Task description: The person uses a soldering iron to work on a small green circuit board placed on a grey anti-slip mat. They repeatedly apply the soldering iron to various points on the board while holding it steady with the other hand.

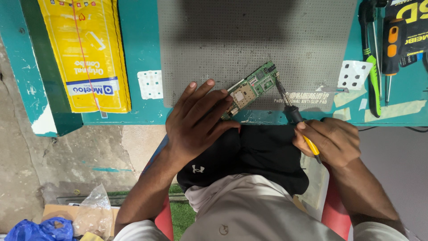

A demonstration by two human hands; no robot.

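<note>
A yellow bag (87, 53) lies far left on the green table (142, 49). The left hand (196, 122) presses its fingers down on a green circuit board (252, 87) at the near edge of the grey mat (249, 35). The right hand (332, 140) grips a yellow-handled tool (294, 114), its tip touching the board's right end

One green circuit board (250, 89) lies under the fingertips of the left hand (196, 122), and one soldering iron (292, 111) sits in the right hand (332, 140), so two hands are at work. Beyond the right hand lie two screwdrivers, one green-handled (371, 67) and one orange-and-black (391, 49). Beyond the left hand lies one yellow packet (84, 53), with one grey perforated mat (258, 44) ahead of both hands.
</note>
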